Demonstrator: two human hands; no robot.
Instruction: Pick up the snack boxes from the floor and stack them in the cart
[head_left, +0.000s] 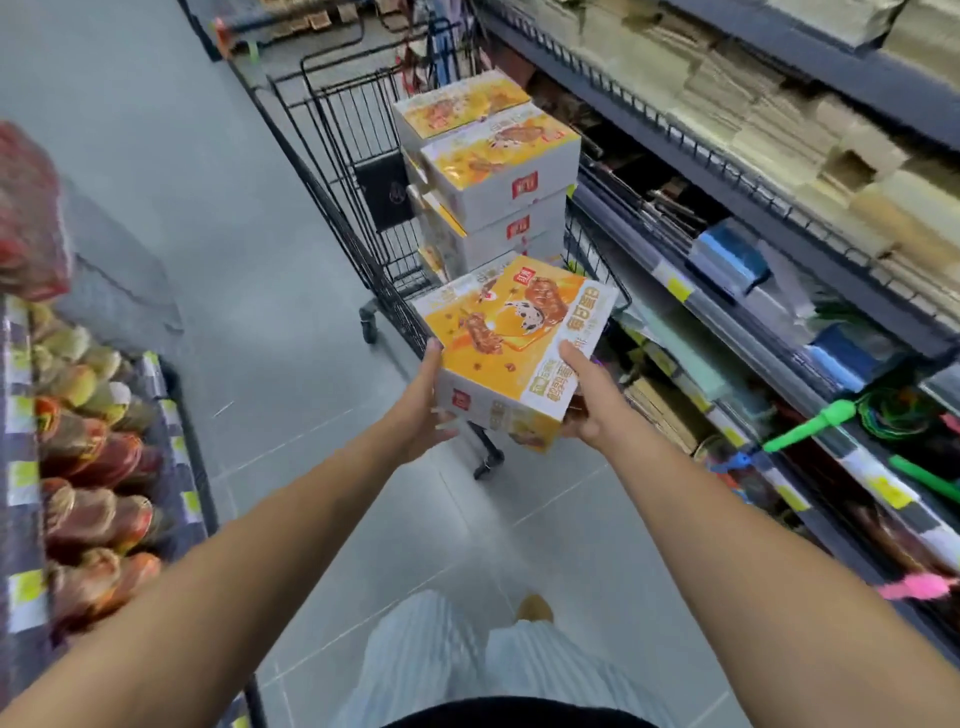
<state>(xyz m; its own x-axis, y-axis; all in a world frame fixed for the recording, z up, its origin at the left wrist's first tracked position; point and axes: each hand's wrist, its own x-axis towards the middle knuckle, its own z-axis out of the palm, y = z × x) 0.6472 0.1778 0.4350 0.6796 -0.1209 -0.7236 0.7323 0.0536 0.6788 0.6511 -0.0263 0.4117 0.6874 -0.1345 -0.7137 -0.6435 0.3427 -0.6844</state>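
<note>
Holding one snack box (511, 338) in the air, tilted, at the near end of the cart (311, 150), just in front of the stack (493, 228) inside it. Gripping it from two opposite sides: left hand (423, 405) with the thumb along the left edge and fingers curled under the bottom, right hand (589, 400) with the thumb on the printed top and fingers below.

Seems to be stiff, glossy cardboard with flat faces and sharp corners. Probably not heavy, judging from the outstretched arms, but smooth enough to slip. Better to support from beneath, at two opposite sides, without squeezing the thin walls.

Counting: one box in the hands. In the cart, a far top box (462, 104) and a near top box (498, 150), touching, with at least two more layers under the nearer one, partly hidden. So at least four stacked; exact number impossible to tell. No boxes seen on the visible floor (171, 218).
</note>
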